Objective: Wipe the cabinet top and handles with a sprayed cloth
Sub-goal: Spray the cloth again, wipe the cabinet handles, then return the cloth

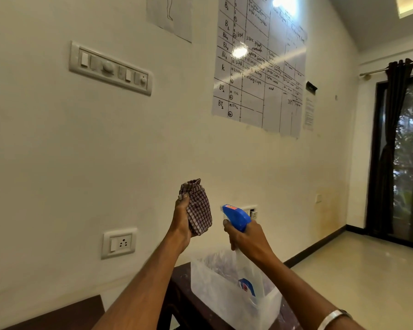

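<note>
My left hand (182, 220) holds a folded checked cloth (199, 209) upright in front of the wall. My right hand (244, 239) grips a spray bottle by its neck, and the blue trigger head (237, 216) points left at the cloth from a short gap. The bottle's clear body (249, 279) hangs below the hand. The dark wooden cabinet top (179, 289) lies below both arms at the bottom of the view. Its handles are out of sight.
A translucent plastic container (212, 303) stands on the cabinet top under my right arm. A second dark surface (65, 313) sits at bottom left. Wall sockets (118, 243), a switch panel (110, 67) and a handwritten chart (260, 65) are on the wall. A curtained window (401, 158) is on the right.
</note>
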Demonstrator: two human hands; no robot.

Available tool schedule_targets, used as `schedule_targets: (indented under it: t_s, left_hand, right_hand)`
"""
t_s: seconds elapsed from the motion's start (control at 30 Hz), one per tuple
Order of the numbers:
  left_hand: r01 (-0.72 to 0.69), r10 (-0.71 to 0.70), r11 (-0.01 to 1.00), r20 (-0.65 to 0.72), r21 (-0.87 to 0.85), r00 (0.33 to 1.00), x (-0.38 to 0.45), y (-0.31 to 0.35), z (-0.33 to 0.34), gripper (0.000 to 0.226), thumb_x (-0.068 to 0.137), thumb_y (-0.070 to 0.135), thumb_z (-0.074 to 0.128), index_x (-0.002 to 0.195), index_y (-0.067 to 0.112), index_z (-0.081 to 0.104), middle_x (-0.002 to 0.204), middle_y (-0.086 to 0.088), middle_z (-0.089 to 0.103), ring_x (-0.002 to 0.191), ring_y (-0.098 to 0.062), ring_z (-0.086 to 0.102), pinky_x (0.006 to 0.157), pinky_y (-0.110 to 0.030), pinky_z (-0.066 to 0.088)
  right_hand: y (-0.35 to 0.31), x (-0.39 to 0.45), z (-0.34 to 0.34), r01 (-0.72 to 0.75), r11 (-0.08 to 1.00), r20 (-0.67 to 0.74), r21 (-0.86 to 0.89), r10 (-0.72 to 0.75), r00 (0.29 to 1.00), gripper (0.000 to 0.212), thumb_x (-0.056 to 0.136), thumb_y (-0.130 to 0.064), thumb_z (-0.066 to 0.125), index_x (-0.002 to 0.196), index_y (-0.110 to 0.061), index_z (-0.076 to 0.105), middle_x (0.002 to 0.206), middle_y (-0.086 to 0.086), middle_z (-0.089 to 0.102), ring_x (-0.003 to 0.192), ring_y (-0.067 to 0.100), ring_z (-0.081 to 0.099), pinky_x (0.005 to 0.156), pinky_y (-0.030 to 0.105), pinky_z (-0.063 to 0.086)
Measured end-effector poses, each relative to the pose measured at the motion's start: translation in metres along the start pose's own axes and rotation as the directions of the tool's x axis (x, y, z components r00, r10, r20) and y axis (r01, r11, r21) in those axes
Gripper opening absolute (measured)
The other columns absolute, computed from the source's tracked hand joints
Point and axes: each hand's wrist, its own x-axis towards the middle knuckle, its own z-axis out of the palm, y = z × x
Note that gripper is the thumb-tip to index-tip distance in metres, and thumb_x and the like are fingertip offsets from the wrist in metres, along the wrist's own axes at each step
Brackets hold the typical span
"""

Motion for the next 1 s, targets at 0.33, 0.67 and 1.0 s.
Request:
schedule_targets:
  t_s: [0.33, 0.67, 1.0]
  left_hand:
    - [-0.029, 0.028, 0.999, -0.008, -0.014, 1.0, 0.002, 0.013, 0.0, 0.051, 0.097, 0.052, 0.035, 0.135, 0.02, 0.048, 0.13, -0.013, 0.057, 0.114, -0.033, 0.057, 0.095, -0.053, 0.048]
    - [-0.06, 0.059, 0.998, -0.017, -0.037, 0.998, -0.002, 0.023, -0.001, 0.048, 0.097, 0.049, 0.037, 0.133, 0.02, 0.05, 0.126, -0.011, 0.061, 0.11, -0.029, 0.06, 0.079, -0.042, 0.053]
    - [-0.07, 0.069, 0.997, -0.013, -0.026, 0.998, -0.001, 0.026, 0.005, 0.051, 0.097, 0.051, 0.035, 0.136, 0.021, 0.047, 0.131, -0.012, 0.057, 0.115, -0.032, 0.056, 0.094, -0.052, 0.048]
  right_hand:
    - [-0.009, -0.007, 0.012, 0.072, 0.997, 0.167, -0.026, -0.067, 0.984, 0.021, 0.09, -0.039, 0.061, 0.085, -0.018, 0.058, 0.059, -0.003, 0.059, 0.049, 0.003, 0.057, 0.055, 0.009, 0.048]
    - [0.001, -0.001, -0.005, 0.017, 1.0, 0.021, -0.002, -0.017, 1.0, 0.033, 0.091, -0.038, 0.06, 0.091, -0.005, 0.062, 0.057, -0.003, 0.06, 0.047, 0.002, 0.056, 0.06, 0.014, 0.049]
    - [-0.006, -0.011, 0.003, 0.087, 0.996, 0.175, 0.022, -0.089, 0.98, 0.027, 0.091, -0.036, 0.061, 0.095, -0.01, 0.061, 0.059, -0.002, 0.06, 0.052, 0.005, 0.057, 0.062, 0.016, 0.051]
